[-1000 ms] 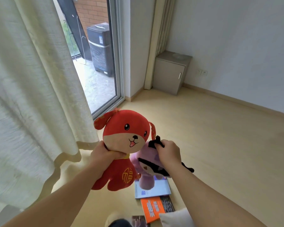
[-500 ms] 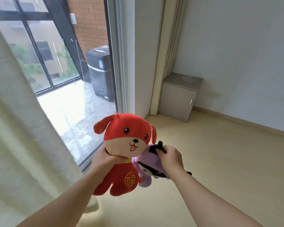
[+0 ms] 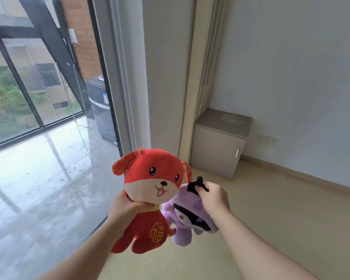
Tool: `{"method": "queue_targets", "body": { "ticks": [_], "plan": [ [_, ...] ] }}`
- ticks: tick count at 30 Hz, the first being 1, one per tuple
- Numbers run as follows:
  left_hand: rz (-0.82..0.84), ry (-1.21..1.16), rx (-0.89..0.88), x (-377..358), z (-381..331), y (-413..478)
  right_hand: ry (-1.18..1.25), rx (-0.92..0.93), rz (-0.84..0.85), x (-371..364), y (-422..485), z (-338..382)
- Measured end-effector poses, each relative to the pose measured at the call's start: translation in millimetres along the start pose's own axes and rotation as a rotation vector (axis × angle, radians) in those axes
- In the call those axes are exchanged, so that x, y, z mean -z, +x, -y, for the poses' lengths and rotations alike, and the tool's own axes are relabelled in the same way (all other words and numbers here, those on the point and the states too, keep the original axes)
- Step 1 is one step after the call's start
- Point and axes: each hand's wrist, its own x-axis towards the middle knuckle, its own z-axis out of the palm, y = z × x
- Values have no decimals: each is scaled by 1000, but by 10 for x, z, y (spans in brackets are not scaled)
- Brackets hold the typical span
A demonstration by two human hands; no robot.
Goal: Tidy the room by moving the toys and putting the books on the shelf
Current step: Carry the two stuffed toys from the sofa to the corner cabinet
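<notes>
A tall glass door (image 3: 49,128) fills the left side, meeting the pale floor (image 3: 281,219). A grey cabinet (image 3: 216,152) stands in the floor's far corner. In the air above the floor's door-side edge, the red plush dog (image 3: 150,178) is gripped at the neck by the left hand (image 3: 123,209), fingers curled round it. Touching it, the purple plush toy (image 3: 180,229) hangs from the right hand (image 3: 214,197), whose fingers pinch a black part, perhaps an ear.
</notes>
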Motion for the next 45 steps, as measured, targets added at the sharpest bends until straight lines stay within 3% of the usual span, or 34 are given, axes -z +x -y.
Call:
{"method": "queue_targets", "body": {
  "ticks": [16,30,34,45],
  "plan": [
    [-15,77,33,-1693,-918,3539,-59,-58,-96,710,3778,152],
    [224,157,-58,-3627,-2048,6797,80,-42,-346,1384,7096,380],
    [273,155,-63,-4235,-2331,7607,113,-67,-322,1702,8169,409],
    [170,-2,-3,-5687,-2968,9374,122,4,-274,2429,10701,330]
  ]
}}
